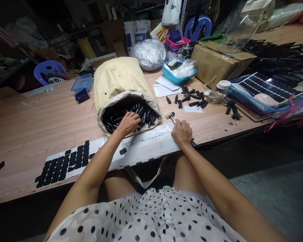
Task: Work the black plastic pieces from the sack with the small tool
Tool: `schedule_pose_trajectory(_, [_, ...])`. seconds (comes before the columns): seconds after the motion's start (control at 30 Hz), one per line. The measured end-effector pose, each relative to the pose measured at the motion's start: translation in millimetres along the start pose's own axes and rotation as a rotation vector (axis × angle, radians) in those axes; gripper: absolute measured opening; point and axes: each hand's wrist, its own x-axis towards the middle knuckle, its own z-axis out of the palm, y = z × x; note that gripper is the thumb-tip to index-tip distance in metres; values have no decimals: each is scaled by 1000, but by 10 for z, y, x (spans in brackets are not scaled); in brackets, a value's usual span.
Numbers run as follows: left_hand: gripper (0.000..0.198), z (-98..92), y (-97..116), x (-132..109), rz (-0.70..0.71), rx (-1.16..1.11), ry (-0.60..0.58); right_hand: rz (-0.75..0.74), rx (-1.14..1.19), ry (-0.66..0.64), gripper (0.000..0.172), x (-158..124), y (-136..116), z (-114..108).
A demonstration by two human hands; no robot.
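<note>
Glossy black tapered pieces (150, 118) heaped loose inside a cream sack (121, 74) on its side, mouth facing us, a small hammer (173, 119) slanting at right, yellowish head farthest from us

A cardboard box (209, 68) stands just beside a teal basket (177, 79)

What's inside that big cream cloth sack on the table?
Many small, glossy black elongated pieces show in the open mouth of the cream cloth sack, with the left hand over them. Whatever lies deeper is hidden by the sack and the front pieces.
</note>
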Motion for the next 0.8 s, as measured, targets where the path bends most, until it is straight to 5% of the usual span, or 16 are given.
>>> schedule_pose_trajectory(0.1, [12, 95, 299, -245, -117, -75, 82, -1, 4, -6, 34, 6, -5, -14])
schedule_pose_trajectory(0.33, [17, 662, 979, -498, -361, -280, 116, 1, 11, -16, 36, 3, 3, -34])
schedule_pose_trajectory(0.53, [16, 809, 963, -543, -473, -436, 260, 13, 107, -5, 37, 62, 60, 20])
schedule_pose_trajectory(0.7, [10, 785, 941, -528, -474, -485, 218, 50, 385, 44, 41, -27, 198, -52])
schedule_pose_trajectory(0.8, [11, 762, 961, -504, -483, -516, 185, -75, 599, 90, 39, -303, 242, -182])
